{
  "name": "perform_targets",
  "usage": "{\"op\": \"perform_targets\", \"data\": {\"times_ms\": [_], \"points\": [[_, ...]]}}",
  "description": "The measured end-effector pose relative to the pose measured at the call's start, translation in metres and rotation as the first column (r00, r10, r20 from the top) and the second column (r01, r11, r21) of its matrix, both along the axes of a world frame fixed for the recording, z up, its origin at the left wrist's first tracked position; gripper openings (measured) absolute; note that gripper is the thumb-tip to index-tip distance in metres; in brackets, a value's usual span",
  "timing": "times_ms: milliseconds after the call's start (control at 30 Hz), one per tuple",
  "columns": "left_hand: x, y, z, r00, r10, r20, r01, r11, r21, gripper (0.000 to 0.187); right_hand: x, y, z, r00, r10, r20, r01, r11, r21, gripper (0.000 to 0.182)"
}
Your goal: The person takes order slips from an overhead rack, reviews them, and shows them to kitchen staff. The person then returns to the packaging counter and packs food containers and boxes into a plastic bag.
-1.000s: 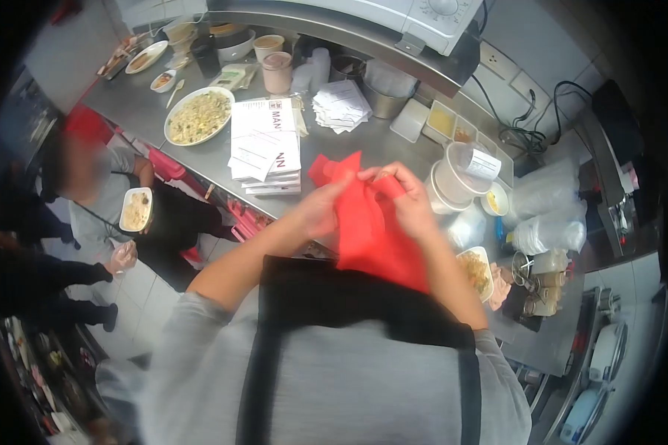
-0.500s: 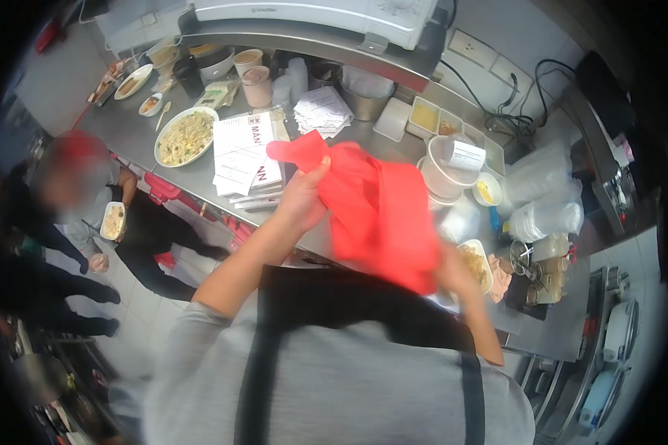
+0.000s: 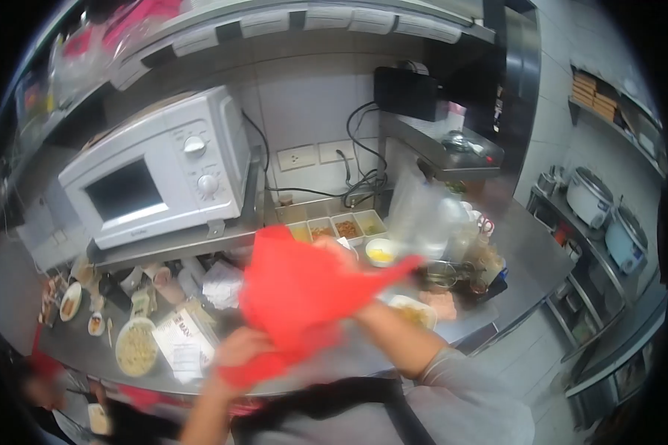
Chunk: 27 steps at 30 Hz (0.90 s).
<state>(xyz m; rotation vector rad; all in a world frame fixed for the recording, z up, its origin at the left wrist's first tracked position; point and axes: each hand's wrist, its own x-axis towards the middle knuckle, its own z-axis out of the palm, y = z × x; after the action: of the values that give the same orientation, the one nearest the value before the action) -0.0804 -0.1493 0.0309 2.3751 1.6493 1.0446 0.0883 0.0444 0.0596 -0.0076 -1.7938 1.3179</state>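
Observation:
A soft red bag (image 3: 289,289), smeared by motion, hangs in front of me over the steel counter, with strap-like ends sticking out low left and to the right. My left hand (image 3: 243,347) is closed on its lower left end. At the bag's upper right edge, my right hand (image 3: 339,256) is partly hidden behind the red material and blurred, and its fingers appear closed on it. Beyond the right hand are a small bowl with yellow food (image 3: 380,254) and a row of topping containers (image 3: 345,228). A tray of food (image 3: 412,311) lies close to my right forearm.
A white microwave (image 3: 156,167) stands on a raised shelf. Left on the counter are a plate of fried rice (image 3: 137,346) and printed papers (image 3: 182,345). Clear plastic containers (image 3: 445,222) stand right. Rice cookers (image 3: 590,196) sit farther right. Another person (image 3: 44,382) is at lower left.
My view has swung up and to the right, bringing the microwave and rice cookers into sight. The red bag has turned; my right hand has moved to its upper edge, my left hand low.

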Motion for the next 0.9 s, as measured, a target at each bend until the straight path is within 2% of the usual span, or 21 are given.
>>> {"op": "perform_targets", "data": {"times_ms": [33, 67, 100, 133, 167, 233, 267, 300, 333, 400, 467, 500, 533, 567, 633, 667, 700, 733, 800, 867, 900], "points": [[-0.004, -0.012, -0.002, 0.996, 0.092, 0.014, -0.087, 0.974, -0.209, 0.041, 0.003, 0.005, -0.004, 0.999, -0.014, 0.036, 0.012, 0.998, 0.054, 0.023], [-0.002, -0.021, -0.002, 0.981, 0.175, 0.081, -0.157, 0.967, -0.199, 0.049, 0.004, 0.011, -0.009, 0.997, -0.028, 0.076, 0.02, 0.994, 0.108, 0.019], [0.0, -0.028, -0.002, 0.954, 0.258, 0.151, -0.228, 0.955, -0.192, 0.057, -0.002, 0.008, -0.023, 0.996, 0.029, 0.085, -0.017, 0.99, -0.137, 0.022], [0.002, -0.032, -0.001, 0.916, 0.336, 0.221, -0.297, 0.936, -0.189, 0.065, -0.012, 0.012, -0.052, 0.986, -0.073, 0.147, 0.072, 0.997, 0.01, 0.025], [0.013, -0.029, 0.0, 0.839, 0.352, 0.414, -0.276, 0.933, -0.233, 0.079, -0.02, 0.011, -0.08, 0.963, -0.181, 0.198, 0.151, 0.976, 0.159, 0.029], [0.029, -0.011, -0.024, 0.865, 0.414, 0.284, -0.394, 0.91, -0.128, 0.079, -0.021, -0.024, -0.082, 0.905, -0.091, 0.415, 0.044, 0.992, 0.12, 0.042], [0.033, -0.002, -0.034, 0.865, 0.451, 0.221, -0.448, 0.892, -0.067, 0.08, -0.025, -0.037, -0.09, 0.958, -0.088, 0.275, 0.028, 0.976, 0.214, 0.039], [0.035, 0.002, -0.036, 0.773, 0.536, 0.339, -0.49, 0.844, -0.218, 0.062, -0.022, -0.039, -0.077, 0.915, -0.015, 0.404, -0.077, 0.975, 0.21, 0.04], [0.027, 0.004, -0.042, 0.798, 0.544, 0.258, -0.519, 0.839, -0.166, 0.055, -0.019, -0.036, -0.061, 0.85, 0.055, 0.524, -0.179, 0.965, 0.19, 0.041], [-0.002, 0.001, -0.052, 0.827, 0.555, 0.093, -0.552, 0.832, -0.057, 0.043, -0.012, -0.005, -0.048, 0.861, -0.028, 0.508, -0.115, 0.962, 0.249, 0.035], [-0.017, -0.006, -0.045, 0.699, 0.689, 0.192, -0.698, 0.716, -0.028, 0.031, 0.008, 0.032, -0.03, 0.9, -0.285, 0.331, 0.116, 0.886, 0.448, 0.027], [-0.028, -0.008, -0.045, 0.65, 0.7, 0.296, -0.738, 0.675, 0.024, 0.031, 0.017, 0.055, -0.022, 0.886, -0.283, 0.367, 0.115, 0.902, 0.417, 0.026], [-0.039, -0.01, -0.045, 0.597, 0.696, 0.399, -0.777, 0.625, 0.071, 0.032, 0.031, 0.074, -0.006, 0.881, -0.378, 0.284, 0.19, 0.834, 0.519, 0.022], [-0.048, -0.008, -0.041, 0.598, 0.7, 0.39, -0.795, 0.582, 0.174, 0.031, 0.046, 0.092, 0.013, 0.867, -0.46, 0.191, 0.264, 0.75, 0.607, 0.018], [-0.056, -0.005, -0.035, 0.591, 0.714, 0.375, -0.802, 0.472, 0.367, 0.03, 0.073, 0.124, 0.057, 0.814, -0.571, 0.108, 0.426, 0.713, 0.557, 0.01], [-0.048, -0.002, -0.026, 0.571, 0.754, 0.324, -0.812, 0.46, 0.36, 0.03, 0.087, 0.14, 0.082, 0.774, -0.626, 0.093, 0.481, 0.677, 0.557, 0.008], [-0.035, 0.002, -0.015, 0.549, 0.79, 0.273, -0.821, 0.449, 0.353, 0.031, 0.097, 0.166, 0.103, 0.708, -0.704, -0.054, 0.555, 0.508, 0.659, 0.009], [-0.028, 0.007, -0.009, 0.523, 0.824, 0.219, -0.831, 0.437, 0.344, 0.032, 0.106, 0.187, 0.125, 0.665, -0.739, -0.108, 0.613, 0.457, 0.645, 0.01], [-0.037, 0.025, -0.045, 0.61, 0.682, 0.403, -0.763, 0.643, 0.067, 0.037, 0.122, 0.253, 0.166, 0.533, -0.817, -0.219, 0.717, 0.299, 0.629, 0.012], [-0.032, 0.046, -0.1, 0.69, 0.673, 0.265, -0.683, 0.727, -0.067, 0.041, 0.135, 0.312, 0.202, 0.446, -0.886, -0.129, 0.787, 0.319, 0.528, 0.018], [-0.027, 0.055, -0.131, 0.745, 0.651, 0.147, -0.642, 0.759, -0.109, 0.043, 0.139, 0.345, 0.214, 0.407, -0.895, -0.179, 0.829, 0.28, 0.485, 0.021]]}}
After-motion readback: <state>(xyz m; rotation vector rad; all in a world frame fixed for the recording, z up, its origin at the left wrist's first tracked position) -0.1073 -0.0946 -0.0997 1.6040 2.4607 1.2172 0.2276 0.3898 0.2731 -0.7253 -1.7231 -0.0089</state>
